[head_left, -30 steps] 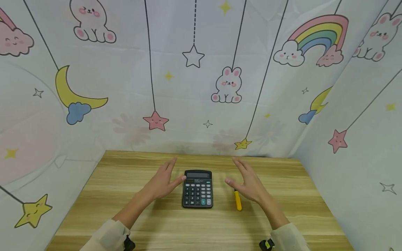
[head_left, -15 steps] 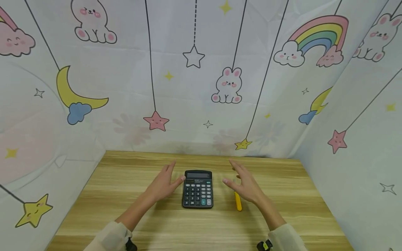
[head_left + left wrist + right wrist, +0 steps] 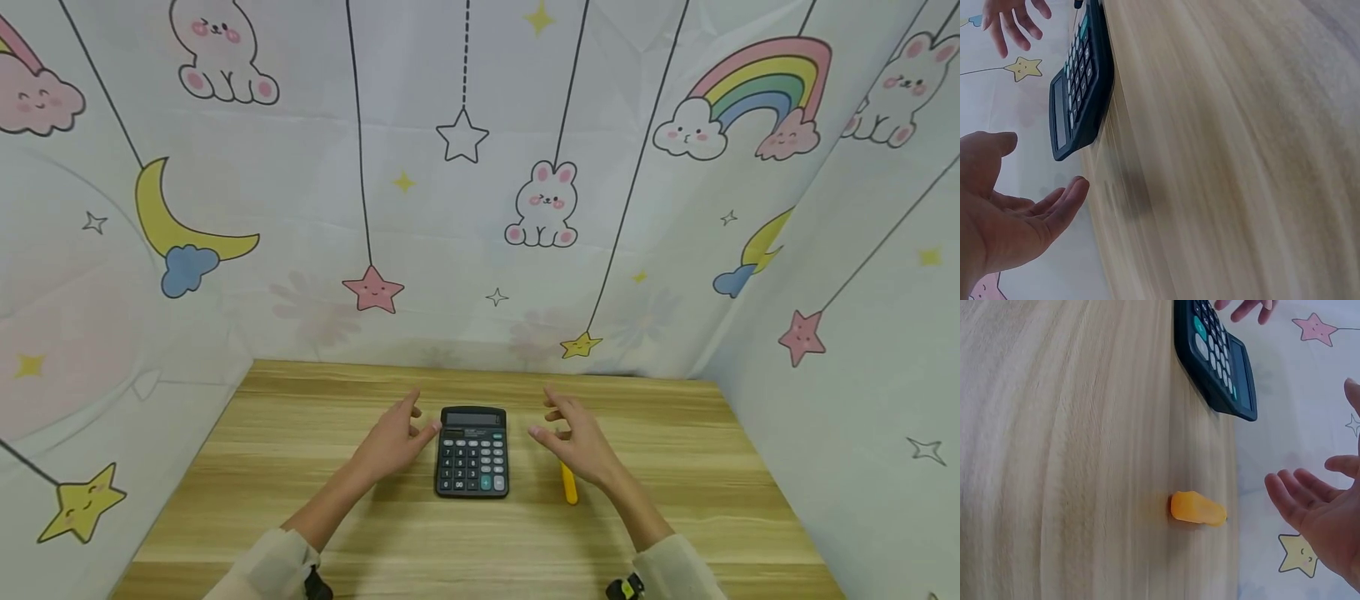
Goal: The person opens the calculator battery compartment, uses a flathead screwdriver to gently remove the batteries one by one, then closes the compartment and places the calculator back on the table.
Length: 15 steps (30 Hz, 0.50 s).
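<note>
A black desk calculator (image 3: 471, 454) with grey and teal keys lies flat in the middle of the wooden table. Just left of it hovers my left hand (image 3: 390, 442), fingers relaxed and thumb close to the calculator's upper corner, holding nothing. My right hand (image 3: 585, 446) hangs to the right with loosely bent fingers, also holding nothing. Beneath it lies a slim tool with a yellow handle (image 3: 570, 483); its far end is hidden by the hand. In the right wrist view, the yellow handle (image 3: 1194, 508) rests on the table, apart from the right hand (image 3: 1329, 525).
The wooden table (image 3: 315, 433) ends at a pale cloth backdrop (image 3: 450, 208) printed with rabbits, stars and rainbows. The same cloth stands at the left and right sides. A dark wrist strap shows at each sleeve (image 3: 678, 567).
My right hand has drifted slightly left and its fingers have bent a little more, covering more of the yellow-handled tool. My left hand's fingers have relaxed slightly. The calculator has stayed put.
</note>
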### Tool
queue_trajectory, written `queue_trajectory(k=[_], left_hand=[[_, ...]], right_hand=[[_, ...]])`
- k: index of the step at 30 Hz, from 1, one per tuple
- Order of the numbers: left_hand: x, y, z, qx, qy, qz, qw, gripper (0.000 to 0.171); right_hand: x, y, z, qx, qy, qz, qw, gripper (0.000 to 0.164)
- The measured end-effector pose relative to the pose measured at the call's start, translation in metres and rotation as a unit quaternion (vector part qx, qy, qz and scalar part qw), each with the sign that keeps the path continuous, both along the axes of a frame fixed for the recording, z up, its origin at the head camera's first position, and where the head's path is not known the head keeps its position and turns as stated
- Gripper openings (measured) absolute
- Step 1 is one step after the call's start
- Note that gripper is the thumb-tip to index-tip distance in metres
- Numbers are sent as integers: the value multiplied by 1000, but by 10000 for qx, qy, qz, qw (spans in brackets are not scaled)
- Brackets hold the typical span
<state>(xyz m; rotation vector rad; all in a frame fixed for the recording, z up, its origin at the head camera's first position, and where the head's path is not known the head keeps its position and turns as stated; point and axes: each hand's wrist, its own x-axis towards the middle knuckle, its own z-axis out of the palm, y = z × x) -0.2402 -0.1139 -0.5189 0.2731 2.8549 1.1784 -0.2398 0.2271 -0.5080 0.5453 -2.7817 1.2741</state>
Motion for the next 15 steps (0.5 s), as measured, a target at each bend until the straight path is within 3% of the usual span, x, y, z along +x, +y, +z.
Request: queue_trajectory(k=[15], left_hand=[[1,3,-5,309,-379,-7,9988,75]], right_hand=[[-1,-14,-10,-433,-505,-56,9978,73]])
